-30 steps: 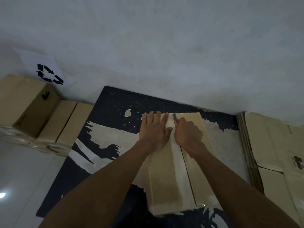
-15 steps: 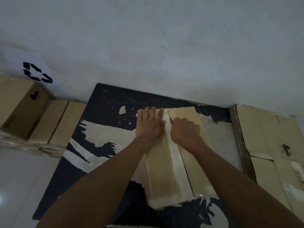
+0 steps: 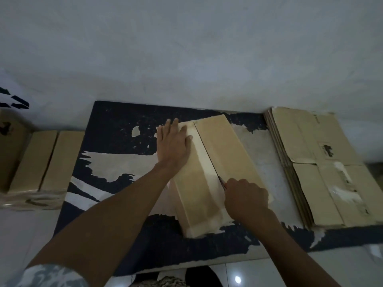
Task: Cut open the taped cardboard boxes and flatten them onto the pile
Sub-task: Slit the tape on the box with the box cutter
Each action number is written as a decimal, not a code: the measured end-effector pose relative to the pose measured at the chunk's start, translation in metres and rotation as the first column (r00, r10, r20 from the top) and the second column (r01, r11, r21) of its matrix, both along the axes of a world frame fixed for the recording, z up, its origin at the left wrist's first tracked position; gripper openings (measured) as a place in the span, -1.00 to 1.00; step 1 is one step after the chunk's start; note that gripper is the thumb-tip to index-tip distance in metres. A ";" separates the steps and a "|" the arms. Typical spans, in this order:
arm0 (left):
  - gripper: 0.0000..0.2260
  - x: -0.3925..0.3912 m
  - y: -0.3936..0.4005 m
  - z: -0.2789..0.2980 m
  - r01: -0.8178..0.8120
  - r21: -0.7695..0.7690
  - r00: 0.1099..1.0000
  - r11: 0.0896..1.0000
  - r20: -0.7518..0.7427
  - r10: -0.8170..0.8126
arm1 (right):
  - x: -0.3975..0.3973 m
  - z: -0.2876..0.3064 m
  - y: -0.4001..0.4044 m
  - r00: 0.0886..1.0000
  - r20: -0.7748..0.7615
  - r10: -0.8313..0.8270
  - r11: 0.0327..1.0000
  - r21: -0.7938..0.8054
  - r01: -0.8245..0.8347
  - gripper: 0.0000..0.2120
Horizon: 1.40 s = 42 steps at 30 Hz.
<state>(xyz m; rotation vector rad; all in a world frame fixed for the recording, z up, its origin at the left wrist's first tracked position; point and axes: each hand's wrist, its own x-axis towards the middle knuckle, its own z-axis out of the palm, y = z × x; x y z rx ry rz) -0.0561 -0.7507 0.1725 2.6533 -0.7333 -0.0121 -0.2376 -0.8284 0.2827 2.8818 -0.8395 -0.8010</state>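
A: Where now?
B: Long tan taped cardboard box (image 3: 204, 172) flat on scuffed black mat (image 3: 124, 121). Left hand (image 3: 173, 142) spread, pressing far end; right hand (image 3: 245, 196) fisted around thin knife (image 3: 221, 181) in seam.
A: Handling?
B: Probably light, stiff, slick along tape. Best held by bare flap.

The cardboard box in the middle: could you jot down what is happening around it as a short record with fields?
Box: taped cardboard box lying on a worn dark mat
Left hand: left hand pressed flat on the box's far end, fingers straight
Right hand: right hand gripping a cutter, blade at the centre seam
Seam: a dark slit shows from the far end to the blade; the near part is hidden by the hand
Pile: flattened cardboard pile right of the mat
Waiting: uncut boxes on the left
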 end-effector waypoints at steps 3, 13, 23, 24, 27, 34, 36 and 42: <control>-0.74 -0.025 0.005 0.007 0.011 -0.145 0.994 0.989 0.109 0.005 | -0.011 -0.002 0.003 0.999 0.023 -0.033 0.999 0.020 0.033 -0.82; -0.52 -0.157 0.010 0.008 0.062 0.150 0.996 0.987 -0.077 -0.050 | -0.036 -0.011 -0.008 0.991 0.134 0.026 0.992 0.121 -0.042 -0.77; -0.52 -0.159 0.006 0.001 0.022 0.192 0.999 0.981 -0.041 -0.014 | -0.104 -0.014 -0.013 0.984 0.146 0.101 0.983 0.136 -0.121 -0.76; -0.52 -0.160 0.006 0.001 0.019 0.184 0.999 0.983 -0.037 -0.013 | -0.110 -0.016 -0.014 0.984 0.150 0.096 0.984 0.134 -0.116 -0.76; -0.53 -0.160 0.006 -0.002 0.027 0.166 0.999 0.986 -0.020 -0.024 | -0.122 -0.025 -0.012 0.979 0.175 0.100 0.988 0.102 -0.119 -0.76; -0.54 -0.172 0.018 0.006 0.030 -0.027 0.998 0.999 -0.047 -0.031 | -0.128 -0.044 -0.007 0.951 0.296 0.085 0.985 0.120 -0.125 -0.80; -0.25 -0.182 0.023 0.009 0.092 0.126 0.987 0.988 -0.144 -0.073 | -0.132 -0.052 -0.017 0.926 0.377 -0.010 0.972 0.222 -0.080 -0.83; -0.14 -0.194 0.032 0.019 0.199 0.183 0.953 0.963 -0.265 -0.146 | -0.150 -0.070 -0.048 0.800 0.444 -0.404 0.715 0.699 -0.027 -0.85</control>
